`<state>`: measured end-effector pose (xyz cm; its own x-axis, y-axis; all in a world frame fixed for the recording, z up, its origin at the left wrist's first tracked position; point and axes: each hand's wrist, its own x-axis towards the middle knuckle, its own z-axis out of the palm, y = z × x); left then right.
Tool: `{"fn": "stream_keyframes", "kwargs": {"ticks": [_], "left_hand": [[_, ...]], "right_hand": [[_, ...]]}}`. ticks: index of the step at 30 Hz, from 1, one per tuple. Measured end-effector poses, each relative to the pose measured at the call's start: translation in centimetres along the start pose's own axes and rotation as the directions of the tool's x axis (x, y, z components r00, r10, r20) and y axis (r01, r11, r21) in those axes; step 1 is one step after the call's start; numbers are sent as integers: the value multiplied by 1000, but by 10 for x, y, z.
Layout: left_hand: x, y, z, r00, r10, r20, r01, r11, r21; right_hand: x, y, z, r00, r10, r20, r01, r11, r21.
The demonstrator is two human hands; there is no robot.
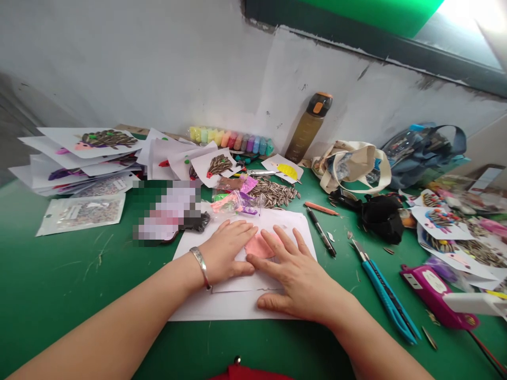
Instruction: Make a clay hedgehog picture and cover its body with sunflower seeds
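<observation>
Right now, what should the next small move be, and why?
Probably a light press on the pink patch with the right hand: its fingers lie over the patch, and the left hand, flat beside it, could steady the paper.

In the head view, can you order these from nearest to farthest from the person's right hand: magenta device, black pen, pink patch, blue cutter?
Nearest the right hand first:
1. Pink patch: at its fingers.
2. Black pen: just right.
3. Blue cutter: farther right.
4. Magenta device: right, beyond the cutter.
</observation>
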<state>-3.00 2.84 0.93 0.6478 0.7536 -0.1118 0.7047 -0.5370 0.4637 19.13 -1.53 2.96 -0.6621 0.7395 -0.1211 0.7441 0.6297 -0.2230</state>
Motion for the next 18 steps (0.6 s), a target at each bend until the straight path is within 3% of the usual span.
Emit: {"fn": "stream_keyframes", "kwargs": {"ticks": [6,18], "left_hand": [[0,1,-2,999,-10,32,10,1000,29],[0,0,0,999,5,47,-7,999,45]], "right_hand": [[-3,5,-4,998,38,59,-40,999,36],[-5,7,-8,998,19,64,-23,997,68]]}}
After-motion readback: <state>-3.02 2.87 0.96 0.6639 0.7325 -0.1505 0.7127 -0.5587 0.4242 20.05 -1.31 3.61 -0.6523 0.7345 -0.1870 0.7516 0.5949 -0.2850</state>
